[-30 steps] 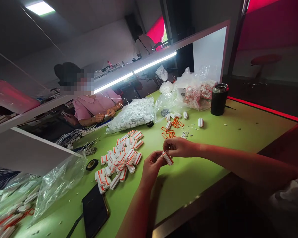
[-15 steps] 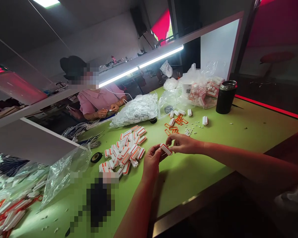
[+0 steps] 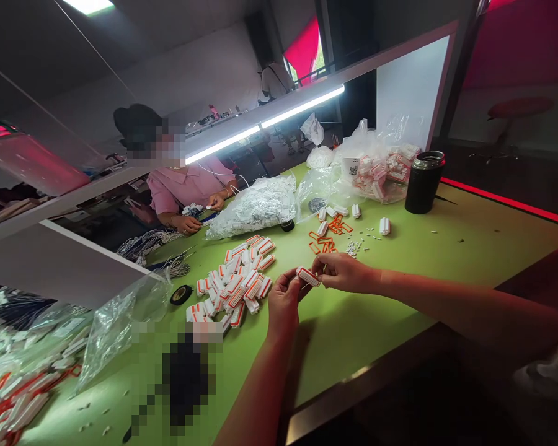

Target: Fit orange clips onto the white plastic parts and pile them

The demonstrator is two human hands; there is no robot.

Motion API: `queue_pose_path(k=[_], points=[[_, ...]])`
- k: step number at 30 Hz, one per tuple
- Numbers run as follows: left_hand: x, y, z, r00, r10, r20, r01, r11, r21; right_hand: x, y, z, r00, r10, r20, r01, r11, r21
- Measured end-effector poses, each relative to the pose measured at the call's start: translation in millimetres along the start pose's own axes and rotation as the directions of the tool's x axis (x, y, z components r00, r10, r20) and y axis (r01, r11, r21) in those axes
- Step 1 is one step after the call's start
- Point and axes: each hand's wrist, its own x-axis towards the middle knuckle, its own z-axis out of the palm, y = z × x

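A small white connector with an orange rim (image 3: 307, 276) is pinched between both hands above the green table (image 3: 400, 272). My left hand (image 3: 283, 300) grips its near end with curled fingers. My right hand (image 3: 344, 272) pinches its far end. Left of my hands lies a pile of white and orange connectors (image 3: 235, 282). Beyond my right hand lie loose orange frames (image 3: 323, 241), tiny white bits (image 3: 353, 248) and a few white connector bodies (image 3: 384, 225).
A black steel mug (image 3: 422, 181) stands at the far right. Plastic bags of parts (image 3: 376, 167) and a bag of white pieces (image 3: 255, 210) lie at the back. A person in a pink shirt (image 3: 186, 189) works opposite. Tape roll (image 3: 180, 294), empty bag (image 3: 121, 322) and wires (image 3: 153, 244) sit left.
The connector has turned flatter between my fingers and moved slightly left. The view shifted a little since a second ago. The person opposite now holds something white.
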Motion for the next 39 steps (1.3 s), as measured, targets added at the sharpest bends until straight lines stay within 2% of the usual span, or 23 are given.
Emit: queue_pose_path(k=[10, 14, 19, 21, 23, 25, 27, 29, 32, 34, 36, 39], points=[[5.4, -6.0, -5.2, 1.0, -0.026, 0.012, 0.027, 0.995, -0.097, 1.2, 3.5, 1.5, 1.0, 0.027, 0.002, -0.027, 0.998, 0.065], [7.2, -9.7, -5.9, 0.999, -0.029, 0.019, 0.031, 0.992, -0.124, 0.6, 4.7, 5.7, 0.996, 0.091, 0.012, -0.092, 0.979, 0.182], [5.9, -9.4, -3.0, 1.0, -0.008, 0.024, 0.009, 0.997, -0.082, 3.3, 10.9, 6.2, 0.97, 0.215, 0.111, -0.242, 0.857, 0.454], [5.4, -8.9, -2.6, 0.999, 0.009, 0.05, -0.006, 0.998, -0.058, 5.5, 13.5, 4.0, 0.964, 0.236, 0.124, -0.266, 0.84, 0.473], [5.7, -8.4, -3.6, 0.997, 0.01, 0.076, -0.009, 1.0, -0.008, 7.1, 15.0, 1.5, 0.967, 0.228, 0.111, -0.253, 0.873, 0.417], [6.3, -7.5, -5.4, 0.995, 0.006, 0.095, -0.016, 0.994, 0.105, 7.5, 15.6, -0.5, 0.982, 0.177, 0.059, -0.187, 0.944, 0.272], [6.6, -5.7, -7.1, 0.991, 0.02, 0.135, -0.054, 0.966, 0.252, 6.4, 15.9, -1.5, 0.996, 0.087, -0.001, -0.087, 0.995, 0.057], [6.2, -3.4, -7.9, 0.979, 0.048, 0.199, -0.124, 0.913, 0.389, 4.3, 16.3, -1.8, 1.0, -0.008, -0.022, 0.005, 0.99, -0.14], [5.1, -1.4, -7.7, 0.961, 0.073, 0.267, -0.216, 0.802, 0.558, 0.8, 12.7, -2.7, 0.993, -0.119, -0.004, 0.113, 0.95, -0.292], [4.9, -1.8, -7.7, 0.955, 0.092, 0.281, -0.259, 0.72, 0.644, -1.8, 2.6, -5.1, 0.979, -0.203, -0.016, 0.187, 0.93, -0.317], [5.3, -3.1, -8.4, 0.948, 0.115, 0.296, -0.298, 0.644, 0.705, -7.2, -15.5, -9.4, 0.952, -0.305, -0.034, 0.285, 0.921, -0.266], [6.4, -5.7, -10.6, 0.931, 0.131, 0.34, -0.353, 0.551, 0.756, -28.0, -50.1, -17.3, 0.873, -0.48, -0.079, 0.472, 0.875, -0.103]])
